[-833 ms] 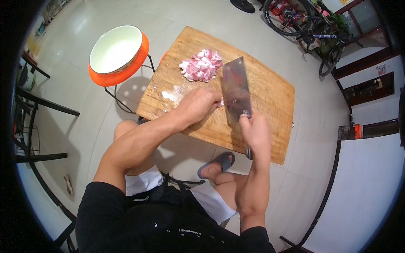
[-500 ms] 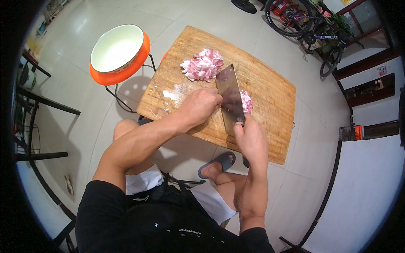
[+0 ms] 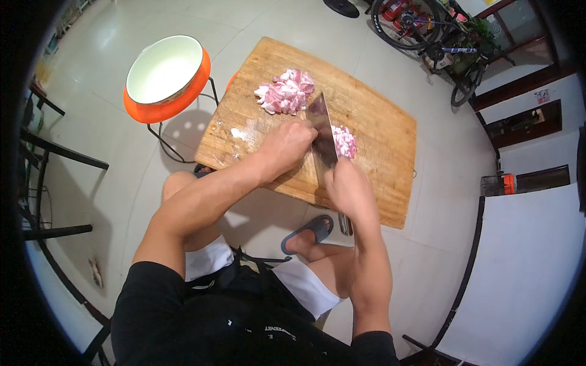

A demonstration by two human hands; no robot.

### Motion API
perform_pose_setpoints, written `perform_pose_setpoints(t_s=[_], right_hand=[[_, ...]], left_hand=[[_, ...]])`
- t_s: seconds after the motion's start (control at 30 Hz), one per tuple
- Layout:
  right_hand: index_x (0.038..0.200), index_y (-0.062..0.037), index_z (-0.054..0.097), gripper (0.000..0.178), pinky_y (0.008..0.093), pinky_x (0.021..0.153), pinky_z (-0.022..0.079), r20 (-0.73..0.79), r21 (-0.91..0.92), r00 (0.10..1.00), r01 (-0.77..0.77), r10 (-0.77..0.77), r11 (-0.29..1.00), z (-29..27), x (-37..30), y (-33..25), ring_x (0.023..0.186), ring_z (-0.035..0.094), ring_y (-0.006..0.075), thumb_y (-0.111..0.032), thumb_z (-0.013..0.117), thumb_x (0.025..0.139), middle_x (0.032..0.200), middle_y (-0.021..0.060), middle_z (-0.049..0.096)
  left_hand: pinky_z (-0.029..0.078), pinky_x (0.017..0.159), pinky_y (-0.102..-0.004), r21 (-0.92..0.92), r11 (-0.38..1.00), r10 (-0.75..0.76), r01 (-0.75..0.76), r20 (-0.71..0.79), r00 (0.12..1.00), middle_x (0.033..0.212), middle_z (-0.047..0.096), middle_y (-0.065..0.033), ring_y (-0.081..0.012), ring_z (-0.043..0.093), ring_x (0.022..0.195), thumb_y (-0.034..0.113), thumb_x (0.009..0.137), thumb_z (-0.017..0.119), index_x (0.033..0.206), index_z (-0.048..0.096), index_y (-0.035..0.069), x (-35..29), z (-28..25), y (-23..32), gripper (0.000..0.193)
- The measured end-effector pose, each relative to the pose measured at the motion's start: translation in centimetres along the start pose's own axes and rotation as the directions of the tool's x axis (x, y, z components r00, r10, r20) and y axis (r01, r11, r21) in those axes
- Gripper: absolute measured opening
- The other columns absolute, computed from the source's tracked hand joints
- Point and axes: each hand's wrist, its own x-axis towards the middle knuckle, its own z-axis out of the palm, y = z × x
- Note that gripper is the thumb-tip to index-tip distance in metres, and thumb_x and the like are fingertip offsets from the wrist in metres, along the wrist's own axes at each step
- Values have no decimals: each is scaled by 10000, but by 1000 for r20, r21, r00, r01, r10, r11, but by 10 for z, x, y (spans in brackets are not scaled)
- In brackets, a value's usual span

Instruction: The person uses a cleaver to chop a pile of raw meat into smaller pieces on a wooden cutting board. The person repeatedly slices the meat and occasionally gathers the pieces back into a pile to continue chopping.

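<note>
My right hand (image 3: 351, 188) is wrapped round the handle of a cleaver (image 3: 323, 131), whose end shows below the fist. The broad blade stands on edge across the wooden cutting board (image 3: 378, 131). Against the blade's left side, my left hand (image 3: 287, 146) rests with its fingers curled under; whatever they press on is hidden. Beyond the left hand lies a heap of pink and white meat pieces (image 3: 285, 93). Finely chopped meat (image 3: 345, 143) sits just right of the blade, partly behind it.
At the left, a cream enamel bowl (image 3: 163, 72) stands on an orange stool (image 3: 198, 86) with black legs. Whitish scraps (image 3: 241, 134) lie on the board's left part. A bicycle (image 3: 427, 36) stands at the far right, and black chair legs (image 3: 64, 149) at the left.
The blade has turned more edge-on to my view, and the handle's end now shows under my right fist. My left hand stays against the blade. The whole view has shifted slightly.
</note>
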Motion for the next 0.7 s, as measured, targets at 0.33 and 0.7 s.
perform_pose_setpoints(t_s=[0.33, 0.7], right_hand=[[1065, 148, 645, 355, 641, 959, 527, 48, 127, 986, -164, 160, 978, 5, -14, 0, 1052, 674, 597, -192, 569, 999, 1045, 437, 690], [1127, 136, 651, 331, 626, 962, 551, -46, 46, 998, -35, 37, 998, 8, 17, -14, 1056, 697, 577, -157, 594, 986, 1023, 437, 701]], left_hand=[[575, 901, -542, -187, 975, -117, 115, 2, 993, 994, 698, -223, -438, 699, 1012, 82, 863, 766, 911, 754, -21, -13, -8, 16, 114], [563, 870, -535, -112, 985, -135, 131, -27, 990, 972, 674, -215, -446, 687, 994, 48, 862, 750, 918, 718, -20, -3, 0, 9, 93]])
